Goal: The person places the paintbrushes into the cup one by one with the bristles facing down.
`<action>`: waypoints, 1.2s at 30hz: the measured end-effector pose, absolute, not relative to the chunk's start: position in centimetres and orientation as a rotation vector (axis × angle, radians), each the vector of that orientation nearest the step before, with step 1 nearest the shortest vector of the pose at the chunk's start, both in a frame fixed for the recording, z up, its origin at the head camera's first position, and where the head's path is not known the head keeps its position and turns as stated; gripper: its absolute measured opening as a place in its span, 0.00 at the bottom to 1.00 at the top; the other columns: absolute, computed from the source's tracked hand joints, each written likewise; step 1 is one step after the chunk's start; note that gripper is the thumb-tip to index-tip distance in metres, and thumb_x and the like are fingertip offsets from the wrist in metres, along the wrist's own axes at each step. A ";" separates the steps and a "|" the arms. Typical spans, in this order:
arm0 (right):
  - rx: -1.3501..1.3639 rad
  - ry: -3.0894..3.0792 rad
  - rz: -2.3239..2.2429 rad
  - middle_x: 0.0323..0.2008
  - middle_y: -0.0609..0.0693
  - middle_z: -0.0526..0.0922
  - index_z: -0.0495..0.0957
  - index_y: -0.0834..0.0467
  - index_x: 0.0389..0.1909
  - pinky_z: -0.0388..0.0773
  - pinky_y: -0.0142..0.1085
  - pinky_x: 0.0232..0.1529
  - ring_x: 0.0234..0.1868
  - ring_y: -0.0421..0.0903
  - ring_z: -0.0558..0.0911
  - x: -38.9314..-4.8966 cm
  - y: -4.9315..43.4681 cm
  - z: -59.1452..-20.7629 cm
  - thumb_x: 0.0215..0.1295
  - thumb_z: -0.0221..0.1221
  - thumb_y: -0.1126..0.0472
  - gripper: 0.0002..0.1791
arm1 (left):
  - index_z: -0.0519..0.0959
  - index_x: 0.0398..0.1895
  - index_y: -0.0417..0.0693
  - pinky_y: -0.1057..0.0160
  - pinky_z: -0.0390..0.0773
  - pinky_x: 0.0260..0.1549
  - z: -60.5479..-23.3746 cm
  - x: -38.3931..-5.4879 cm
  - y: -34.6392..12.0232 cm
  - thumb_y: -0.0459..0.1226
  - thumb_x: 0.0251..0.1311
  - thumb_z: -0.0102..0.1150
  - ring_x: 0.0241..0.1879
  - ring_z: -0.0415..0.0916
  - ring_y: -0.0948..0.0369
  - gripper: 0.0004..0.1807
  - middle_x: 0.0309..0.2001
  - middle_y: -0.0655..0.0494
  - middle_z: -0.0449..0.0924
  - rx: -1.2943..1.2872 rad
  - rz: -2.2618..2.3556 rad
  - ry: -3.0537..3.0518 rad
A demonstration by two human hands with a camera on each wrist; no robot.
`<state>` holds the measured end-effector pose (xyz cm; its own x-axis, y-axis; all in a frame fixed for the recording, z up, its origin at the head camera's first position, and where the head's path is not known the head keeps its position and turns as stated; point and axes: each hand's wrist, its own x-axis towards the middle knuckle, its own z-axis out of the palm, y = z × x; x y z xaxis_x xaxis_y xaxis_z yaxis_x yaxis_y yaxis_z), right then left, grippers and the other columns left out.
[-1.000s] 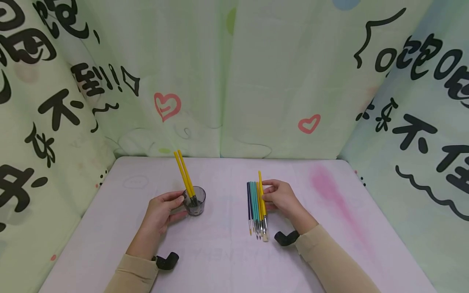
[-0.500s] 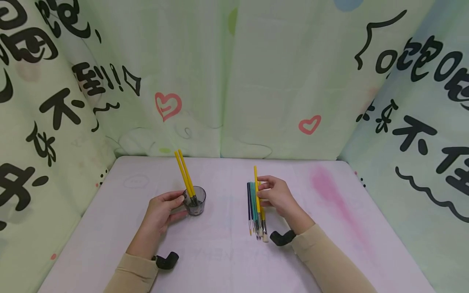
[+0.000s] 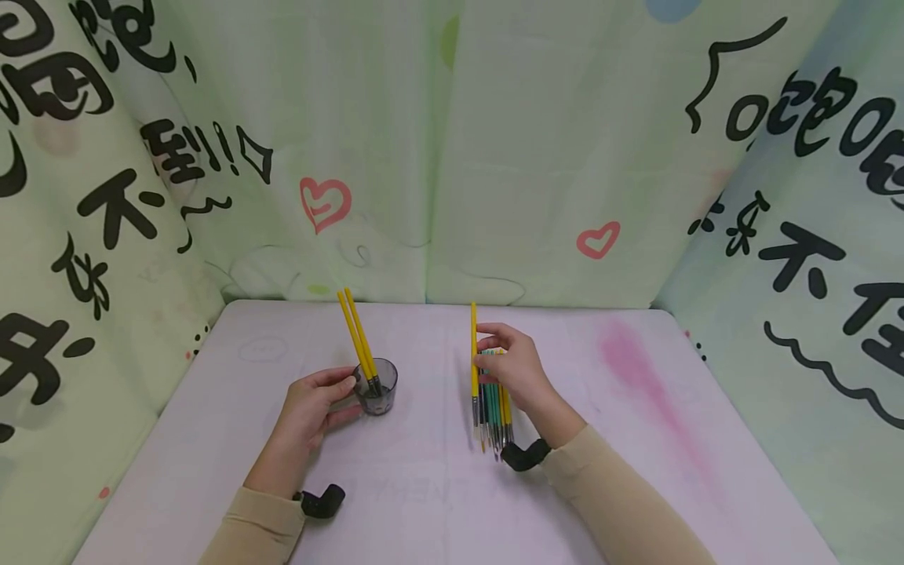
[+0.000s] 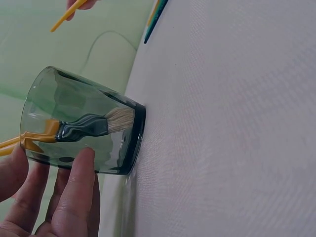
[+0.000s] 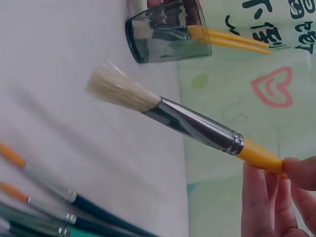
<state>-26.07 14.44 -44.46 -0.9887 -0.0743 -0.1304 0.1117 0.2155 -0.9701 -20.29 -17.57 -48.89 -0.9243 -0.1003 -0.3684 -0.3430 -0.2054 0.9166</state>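
My left hand (image 3: pixel 321 400) holds a smoky clear glass (image 3: pixel 378 399) upright on the table, thumb at its rim and fingers along its side. Two yellow-handled paintbrushes (image 3: pixel 359 337) lean in the glass, bristles down; the left wrist view shows pale bristles (image 4: pixel 120 120) near its base. My right hand (image 3: pixel 514 365) pinches another yellow paintbrush (image 3: pixel 475 353) by its handle. Its wide pale bristles (image 5: pixel 121 89) point down, above the table in the right wrist view. Under and beside that hand lies a row of several paintbrushes (image 3: pixel 492 416) with dark blue, teal and yellow handles, partly covered by the hand.
The pale pink-white table (image 3: pixel 417 486) has a pink smear (image 3: pixel 650 377) at its right. Curtains (image 3: pixel 508 157) printed with black characters and red hearts stand at the back and both sides. Black camera mounts (image 3: pixel 323 502) sit on both wrists.
My right hand has lifted one yellow paintbrush from the row's right end and carried it left across the other brushes. The left hand and glass have stayed in place.
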 end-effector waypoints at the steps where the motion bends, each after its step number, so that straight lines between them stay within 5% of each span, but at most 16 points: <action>1: 0.023 2.332 -1.884 0.49 0.58 0.80 0.79 0.55 0.69 0.94 0.48 0.45 0.40 0.49 0.85 -26.1 14.2 -44.3 0.68 0.67 0.72 0.29 | 0.80 0.68 0.36 0.52 0.93 0.50 -48.9 -20.3 -17.6 0.32 0.72 0.68 0.48 0.86 0.58 0.24 0.47 0.55 0.83 -0.531 2.260 1.868; 28: -0.197 2.146 -2.185 0.46 0.56 0.81 0.80 0.55 0.68 0.95 0.47 0.42 0.37 0.46 0.88 -26.4 7.0 -41.6 0.67 0.65 0.77 0.30 | 0.80 0.68 0.36 0.49 0.92 0.53 -48.5 -20.3 -17.5 0.32 0.72 0.68 0.48 0.84 0.61 0.24 0.46 0.56 0.83 -0.523 2.252 1.879; 36: -0.242 2.096 -2.332 0.46 0.54 0.81 0.80 0.56 0.67 0.94 0.54 0.46 0.38 0.43 0.87 -26.4 5.0 -40.9 0.67 0.65 0.78 0.30 | 0.80 0.69 0.37 0.49 0.92 0.53 -48.7 -20.4 -17.5 0.33 0.72 0.68 0.47 0.84 0.62 0.24 0.48 0.56 0.84 -0.544 2.241 1.884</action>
<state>-26.35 4.98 -40.87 -0.9882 -0.0999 0.1164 -0.1051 -0.1118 -0.9882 -20.36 -17.47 -48.69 -0.9203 -0.1067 -0.3763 -0.3523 -0.1916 0.9161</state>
